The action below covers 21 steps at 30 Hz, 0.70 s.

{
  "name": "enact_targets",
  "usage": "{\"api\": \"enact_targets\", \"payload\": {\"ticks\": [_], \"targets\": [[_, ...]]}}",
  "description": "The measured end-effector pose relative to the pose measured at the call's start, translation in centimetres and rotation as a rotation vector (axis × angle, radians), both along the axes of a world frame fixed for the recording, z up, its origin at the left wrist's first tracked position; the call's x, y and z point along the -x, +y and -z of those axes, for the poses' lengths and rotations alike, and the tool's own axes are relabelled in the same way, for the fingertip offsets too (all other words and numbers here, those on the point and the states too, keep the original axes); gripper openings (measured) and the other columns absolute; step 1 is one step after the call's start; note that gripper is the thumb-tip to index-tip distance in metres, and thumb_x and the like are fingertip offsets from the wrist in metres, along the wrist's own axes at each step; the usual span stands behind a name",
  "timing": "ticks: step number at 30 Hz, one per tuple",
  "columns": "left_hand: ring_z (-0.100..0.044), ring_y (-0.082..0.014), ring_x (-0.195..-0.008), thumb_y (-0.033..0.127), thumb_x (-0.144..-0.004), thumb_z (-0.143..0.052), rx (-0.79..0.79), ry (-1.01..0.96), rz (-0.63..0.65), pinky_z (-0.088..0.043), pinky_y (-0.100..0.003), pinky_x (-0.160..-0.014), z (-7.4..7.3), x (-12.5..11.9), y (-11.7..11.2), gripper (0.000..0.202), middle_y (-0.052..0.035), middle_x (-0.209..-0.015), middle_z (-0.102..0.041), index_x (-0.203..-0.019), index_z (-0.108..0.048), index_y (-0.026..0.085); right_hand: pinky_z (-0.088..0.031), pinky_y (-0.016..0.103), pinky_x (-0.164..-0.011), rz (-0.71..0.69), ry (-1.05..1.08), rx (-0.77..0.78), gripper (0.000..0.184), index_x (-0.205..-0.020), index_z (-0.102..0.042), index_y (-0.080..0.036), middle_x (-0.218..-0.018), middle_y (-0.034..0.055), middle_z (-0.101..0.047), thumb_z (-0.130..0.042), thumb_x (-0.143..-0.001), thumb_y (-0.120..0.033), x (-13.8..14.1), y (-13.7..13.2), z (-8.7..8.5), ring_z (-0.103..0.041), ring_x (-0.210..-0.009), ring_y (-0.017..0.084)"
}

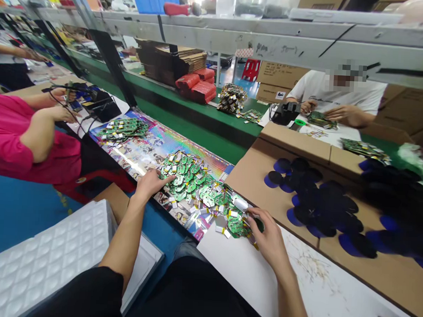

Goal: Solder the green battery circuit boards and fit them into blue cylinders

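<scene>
Mostly, green circuit boards (185,178) lie between left hand (149,184) and right hand (268,233).

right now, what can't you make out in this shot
All in the head view:
Circuit board pile, underneath: hidden by its upper layer
Palm of the right hand: hidden by its own back
White dimpled tray: cut off by the left edge
Board markings: too small

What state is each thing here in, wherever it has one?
Circuit boards: heaped loose, overlapping
Left grip: at the heap's left edge; hold unclear
Right grip: curled at the heap's right end; hold unclear
Black-and-blue discs: piled loosely
Brown cardboard: flat, stacked
Red packages: piled together
Red stool: upright
Blue bin: upright
</scene>
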State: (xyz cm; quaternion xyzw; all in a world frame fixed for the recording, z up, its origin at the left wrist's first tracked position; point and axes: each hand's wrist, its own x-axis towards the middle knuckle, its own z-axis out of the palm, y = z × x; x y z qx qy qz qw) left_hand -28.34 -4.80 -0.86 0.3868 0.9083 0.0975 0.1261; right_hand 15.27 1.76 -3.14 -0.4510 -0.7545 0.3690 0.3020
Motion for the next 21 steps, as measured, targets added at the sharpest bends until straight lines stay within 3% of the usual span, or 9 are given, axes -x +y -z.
{"api": "enact_targets", "payload": {"ticks": [3, 6, 9, 11, 13, 16, 18, 21], "targets": [[-0.065, -0.0426, -0.119, 0.079, -0.077, -0.067, -0.103, 0.043, 0.002, -0.050, -0.045, -0.097, -0.6, -0.2, 0.7, 0.076, -0.0231, -0.125, -0.069, -0.116, -0.066, 0.013, -0.053, 0.044, -0.106, -0.035, 0.031, -0.009, 0.026, -0.113, -0.075, -0.025, -0.122, 0.0096, -0.074, -0.059, -0.101, -0.042, 0.1, -0.2, 0.2, -0.069, -0.118, 0.027], [-0.061, -0.0388, -0.126, 0.061, -0.078, -0.074, -0.368, 0.085, 0.014, -0.049, -0.044, -0.103, -1.8, -0.6, 1.3, 0.069, -0.0210, -0.134, -0.065, -0.126, -0.063, 0.014, -0.053, 0.044, -0.106, -0.046, 0.053, -0.006, 0.025, -0.113, -0.076, -0.025, -0.122, 0.0098, -0.074, -0.060, -0.102, -0.041, -0.1, -0.6, 0.3, -0.069, -0.118, 0.027], [-0.068, -0.0231, -0.089, 0.046, -0.083, -0.072, -0.624, -0.040, 0.074, -0.053, -0.035, -0.084, -3.7, -1.4, 2.1, 0.050, -0.0106, -0.120, -0.071, -0.124, -0.066, 0.019, -0.054, 0.043, -0.104, -0.017, 0.081, -0.006, 0.023, -0.111, -0.076, -0.025, -0.121, 0.0095, -0.075, -0.062, -0.101, -0.040, -0.6, -0.6, -0.1, -0.070, -0.116, 0.027], [-0.059, -0.0146, -0.066, 0.044, -0.086, -0.072, -0.731, -0.103, 0.137, -0.050, -0.030, -0.071, -5.2, -2.1, 2.8, 0.041, -0.0047, -0.108, -0.074, -0.119, -0.070, 0.021, -0.054, 0.043, -0.103, 0.005, 0.101, -0.022, 0.022, -0.109, -0.077, -0.025, -0.118, 0.0090, -0.075, -0.062, -0.101, -0.040, -0.8, -0.4, -0.7, -0.070, -0.115, 0.027], [-0.059, -0.0132, -0.067, 0.045, -0.086, -0.074, -0.854, -0.105, 0.245, -0.052, -0.029, -0.073, -7.1, -2.9, 3.7, 0.039, -0.0029, -0.104, -0.075, -0.118, -0.073, 0.022, -0.055, 0.042, -0.101, 0.020, 0.127, -0.054, 0.021, -0.109, -0.076, -0.025, -0.116, 0.0087, -0.076, -0.063, -0.101, -0.039, -0.6, 0.0, -1.8, -0.071, -0.113, 0.026], [-0.068, -0.0165, -0.087, 0.043, -0.082, -0.082, -1.016, -0.166, 0.435, -0.056, -0.029, -0.088, -10.1, -4.8, 4.9, 0.049, -0.0029, -0.102, -0.074, -0.126, -0.072, 0.022, -0.056, 0.039, -0.097, 0.045, 0.181, -0.153, 0.018, -0.107, -0.076, -0.024, -0.113, 0.0086, -0.076, -0.063, -0.102, -0.036, 0.0, 0.4, -4.3, -0.071, -0.109, 0.025], [-0.069, -0.0168, -0.090, 0.043, -0.078, -0.088, -1.006, -0.274, 0.578, -0.058, -0.028, -0.091, -12.0, -6.5, 5.4, 0.057, -0.0022, -0.098, -0.073, -0.128, -0.070, 0.021, -0.056, 0.039, -0.098, 0.066, 0.214, -0.256, 0.018, -0.110, -0.074, -0.024, -0.114, 0.0087, -0.075, -0.064, -0.101, -0.035, 0.7, 0.5, -6.5, -0.071, -0.110, 0.025], [-0.070, -0.0160, -0.085, 0.044, -0.076, -0.091, -0.838, -0.464, 0.831, -0.060, -0.027, -0.085, -14.0, -10.1, 5.9, 0.057, -0.0019, -0.091, -0.072, -0.124, -0.072, 0.020, -0.052, 0.040, -0.104, 0.032, 0.213, -0.353, 0.028, -0.124, -0.070, -0.024, -0.125, 0.0096, -0.073, -0.067, -0.100, -0.039, 1.8, 0.5, -9.7, -0.067, -0.117, 0.026]]}}
